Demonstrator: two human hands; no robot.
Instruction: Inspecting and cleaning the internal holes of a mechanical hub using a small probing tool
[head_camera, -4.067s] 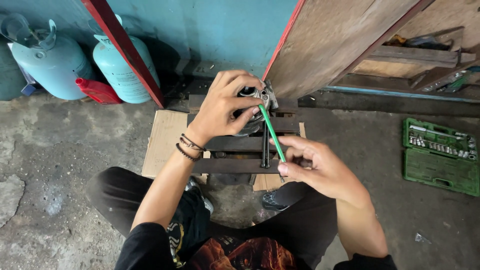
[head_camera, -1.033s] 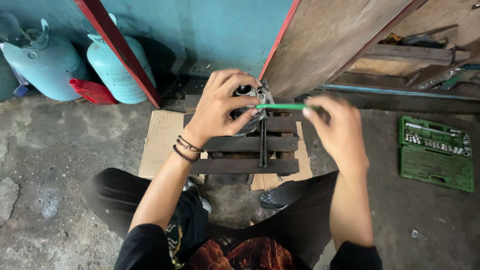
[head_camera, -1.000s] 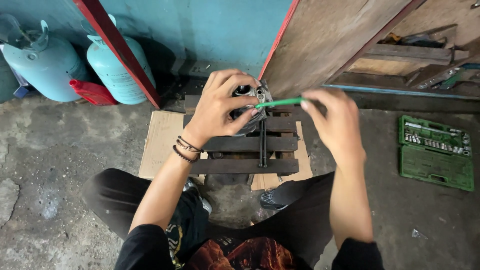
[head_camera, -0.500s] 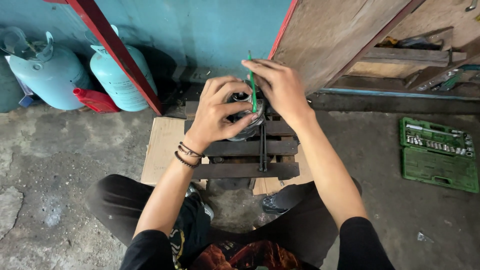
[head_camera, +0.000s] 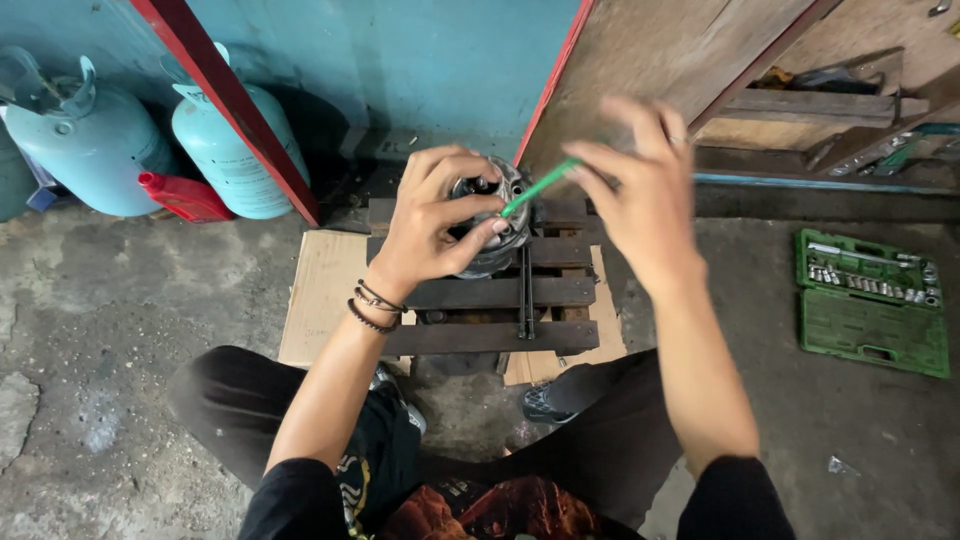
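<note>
Concrete floor (head_camera: 120, 330), wooden pallet (head_camera: 480, 300), teal wall (head_camera: 400, 60).

Your only view comes from the camera on your head, looking steeply down and forward past your own arms and knees to the concrete floor (head_camera: 120, 300). It sits close: your left hand (head_camera: 432, 225) and right hand (head_camera: 640, 195) fill the middle, with the blue wall (head_camera: 420, 60) across the top edge. No second view shares the scene.
</note>
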